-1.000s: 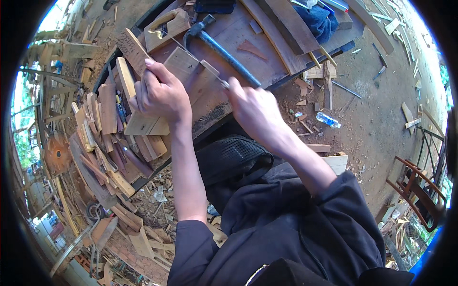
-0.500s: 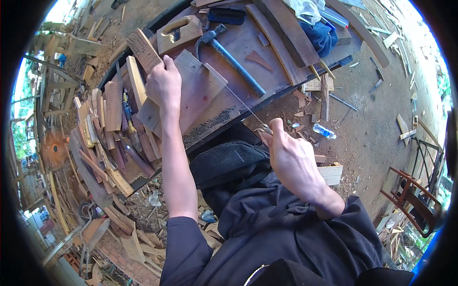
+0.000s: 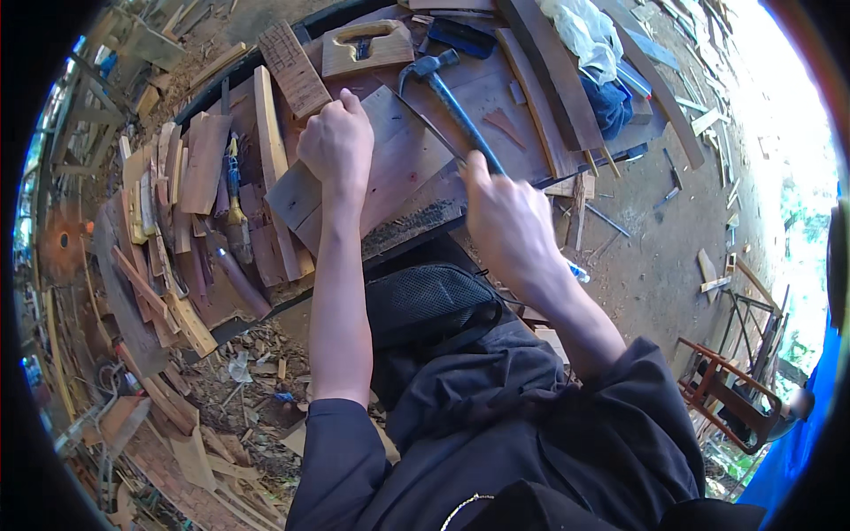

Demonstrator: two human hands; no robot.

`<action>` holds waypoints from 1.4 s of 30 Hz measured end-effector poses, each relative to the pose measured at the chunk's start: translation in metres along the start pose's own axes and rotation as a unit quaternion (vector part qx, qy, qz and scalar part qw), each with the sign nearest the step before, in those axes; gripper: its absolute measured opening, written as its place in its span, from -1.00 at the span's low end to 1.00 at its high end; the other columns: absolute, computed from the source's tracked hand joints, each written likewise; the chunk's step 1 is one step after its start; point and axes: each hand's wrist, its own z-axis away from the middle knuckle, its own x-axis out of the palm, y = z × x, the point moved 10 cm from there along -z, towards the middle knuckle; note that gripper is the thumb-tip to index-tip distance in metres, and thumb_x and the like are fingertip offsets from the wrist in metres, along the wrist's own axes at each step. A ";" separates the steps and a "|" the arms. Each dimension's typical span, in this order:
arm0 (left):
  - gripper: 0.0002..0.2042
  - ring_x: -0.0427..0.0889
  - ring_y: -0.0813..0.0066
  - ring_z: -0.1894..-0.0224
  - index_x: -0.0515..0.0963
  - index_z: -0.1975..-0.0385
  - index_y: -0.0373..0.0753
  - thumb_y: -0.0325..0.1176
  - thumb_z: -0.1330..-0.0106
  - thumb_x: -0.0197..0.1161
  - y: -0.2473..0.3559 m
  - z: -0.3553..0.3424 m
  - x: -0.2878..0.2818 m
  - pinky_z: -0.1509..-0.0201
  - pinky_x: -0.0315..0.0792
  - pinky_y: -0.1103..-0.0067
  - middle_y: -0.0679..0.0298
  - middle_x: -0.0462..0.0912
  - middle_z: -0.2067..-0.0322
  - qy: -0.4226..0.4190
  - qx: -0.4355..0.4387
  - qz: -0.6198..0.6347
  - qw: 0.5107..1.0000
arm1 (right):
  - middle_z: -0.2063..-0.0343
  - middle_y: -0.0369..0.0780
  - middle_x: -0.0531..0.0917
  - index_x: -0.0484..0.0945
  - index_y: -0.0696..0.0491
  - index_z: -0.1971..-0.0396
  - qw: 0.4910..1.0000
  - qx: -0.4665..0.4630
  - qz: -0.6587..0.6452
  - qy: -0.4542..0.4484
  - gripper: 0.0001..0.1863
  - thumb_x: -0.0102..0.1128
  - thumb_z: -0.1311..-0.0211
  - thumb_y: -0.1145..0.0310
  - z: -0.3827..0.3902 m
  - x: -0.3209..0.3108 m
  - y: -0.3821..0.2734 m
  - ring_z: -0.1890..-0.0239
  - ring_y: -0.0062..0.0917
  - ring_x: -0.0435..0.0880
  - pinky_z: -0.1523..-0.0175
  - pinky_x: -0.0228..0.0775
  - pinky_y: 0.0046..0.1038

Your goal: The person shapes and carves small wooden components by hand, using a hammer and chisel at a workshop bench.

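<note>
My left hand (image 3: 336, 142) is closed on a rough brown wood block (image 3: 290, 60), over a pale plank (image 3: 407, 159) on the worktable. My right hand (image 3: 509, 226), slightly blurred, grips a long thin metal tool (image 3: 429, 126); its narrow shaft slants up-left across the plank toward my left hand. Just beyond the tool lies a hammer (image 3: 460, 111) with a dark blue handle. Behind it sit a wooden hand-plane body (image 3: 363, 57) with a cut-out and a dark, shallow tray (image 3: 460, 37).
Stacked offcuts (image 3: 204, 159) crowd the table's left side, with long boards (image 3: 553, 97), a plastic bag (image 3: 584, 31) and blue cloth (image 3: 609, 111) at right. A black mesh bag (image 3: 416, 305) sits against my lap. Wood scraps litter the floor; a brown-framed chair (image 3: 726, 398) stands right.
My right hand swung down-right, then came back up toward the table, with the thin tool's shaft now farther up-left over the plank. My left hand shifted slightly rightward with the block.
</note>
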 end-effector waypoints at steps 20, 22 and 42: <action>-0.44 0.78 -0.20 0.06 0.81 0.21 -0.24 0.05 -0.62 -0.08 -0.003 0.005 0.007 -0.12 0.61 0.07 -0.15 0.80 0.24 -0.065 -0.012 0.037 0.997 | 0.61 0.07 0.68 0.46 0.17 0.03 1.000 0.016 -0.021 0.001 -0.74 -0.05 -0.66 0.26 -0.017 0.021 0.003 0.49 0.07 0.75 0.37 0.56 0.05; -0.44 0.78 -0.20 0.05 0.81 0.21 -0.24 0.05 -0.62 -0.08 0.001 -0.003 0.008 -0.12 0.61 0.07 -0.14 0.80 0.23 -0.067 -0.017 0.033 0.997 | 0.61 0.07 0.69 0.46 0.19 0.04 1.000 0.012 0.018 0.018 -0.72 -0.06 -0.67 0.25 -0.024 0.020 -0.003 0.48 0.07 0.75 0.36 0.59 0.04; -0.37 0.75 -0.23 -0.04 0.79 0.11 -0.29 0.08 -0.65 -0.19 -0.017 -0.006 0.007 -0.20 0.58 0.07 -0.18 0.79 0.12 -0.071 -0.049 0.018 0.996 | 0.62 0.02 0.70 0.46 0.16 0.23 0.998 0.022 0.004 -0.056 -0.74 0.02 -0.64 0.27 0.038 -0.008 0.013 0.51 0.00 0.76 0.41 0.59 -0.04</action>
